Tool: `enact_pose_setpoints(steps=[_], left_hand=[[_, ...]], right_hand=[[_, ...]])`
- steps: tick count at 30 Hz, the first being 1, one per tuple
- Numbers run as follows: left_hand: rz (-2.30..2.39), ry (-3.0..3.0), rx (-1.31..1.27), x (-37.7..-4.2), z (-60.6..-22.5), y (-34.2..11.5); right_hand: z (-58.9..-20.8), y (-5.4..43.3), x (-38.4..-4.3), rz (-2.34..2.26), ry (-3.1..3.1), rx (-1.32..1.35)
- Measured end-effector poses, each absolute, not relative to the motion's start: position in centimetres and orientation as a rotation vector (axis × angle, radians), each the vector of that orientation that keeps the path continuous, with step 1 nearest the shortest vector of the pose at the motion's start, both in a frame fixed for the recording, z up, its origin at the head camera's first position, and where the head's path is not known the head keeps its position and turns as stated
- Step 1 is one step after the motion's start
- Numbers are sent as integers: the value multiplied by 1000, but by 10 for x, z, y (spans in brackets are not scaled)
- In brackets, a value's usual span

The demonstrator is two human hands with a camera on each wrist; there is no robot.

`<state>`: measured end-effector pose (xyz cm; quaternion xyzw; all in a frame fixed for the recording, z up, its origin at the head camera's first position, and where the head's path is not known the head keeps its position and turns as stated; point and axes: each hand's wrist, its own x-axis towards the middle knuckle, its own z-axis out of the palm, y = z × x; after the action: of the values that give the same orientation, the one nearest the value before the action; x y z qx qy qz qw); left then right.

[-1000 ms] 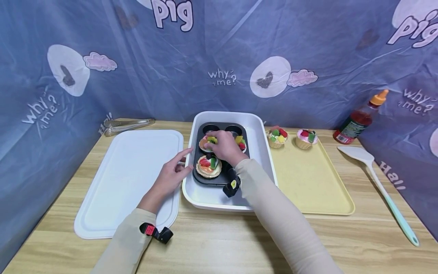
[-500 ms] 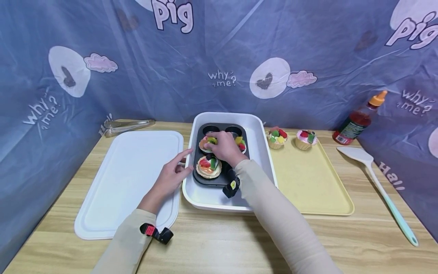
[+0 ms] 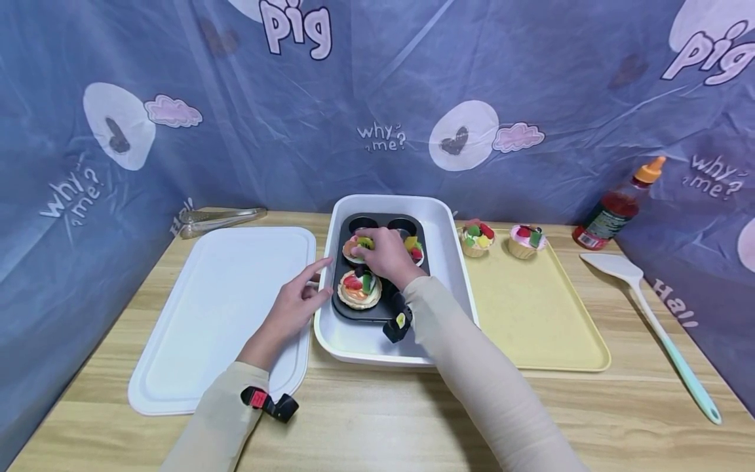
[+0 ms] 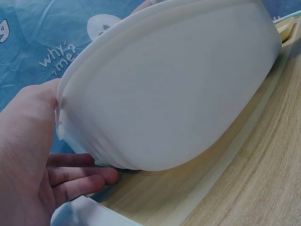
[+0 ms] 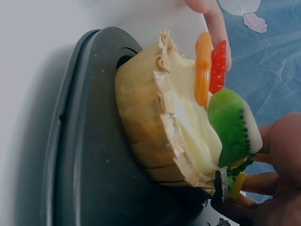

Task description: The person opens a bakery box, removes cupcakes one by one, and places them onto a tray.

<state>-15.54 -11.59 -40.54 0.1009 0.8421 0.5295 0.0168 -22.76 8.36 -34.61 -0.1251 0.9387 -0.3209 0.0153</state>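
A dark muffin tin (image 3: 352, 313) lies inside a deep white tray (image 3: 377, 347). My right hand (image 3: 389, 252) reaches over the tin, thumb and fingers pinching a kiwi-topped fruit tart (image 3: 348, 249) in its middle left cup. Another fruit tart (image 3: 358, 298) sits in the cup nearer me; close up in the right wrist view, this tart (image 5: 146, 117) shows a crimped crust and green kiwi. A third tart (image 3: 415, 250) is partly behind my right hand. My left hand (image 3: 295, 298) touches the white tray's left rim, fingers relaxed against its outer wall (image 4: 164, 94).
A flat white lid-like tray (image 3: 230, 308) lies at left, with metal tongs (image 3: 224, 219) behind it. On the right, a yellow tray (image 3: 531, 314) bears two fruit cupcakes (image 3: 477, 239) at its back. Beyond are a sauce bottle (image 3: 610, 213) and a white-and-mint spatula (image 3: 651, 314).
The whole head view has shifted very slightly downward. Both hands, the tarts and the tin keep their places relative to one another.
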Motion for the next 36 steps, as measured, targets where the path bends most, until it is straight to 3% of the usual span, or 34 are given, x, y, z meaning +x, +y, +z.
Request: enact_pose_setpoints(steps=[36], left_hand=[[1700, 2626, 324, -156, -409, -115]], right_hand=[[-319, 108, -212, -1314, 3066, -320]])
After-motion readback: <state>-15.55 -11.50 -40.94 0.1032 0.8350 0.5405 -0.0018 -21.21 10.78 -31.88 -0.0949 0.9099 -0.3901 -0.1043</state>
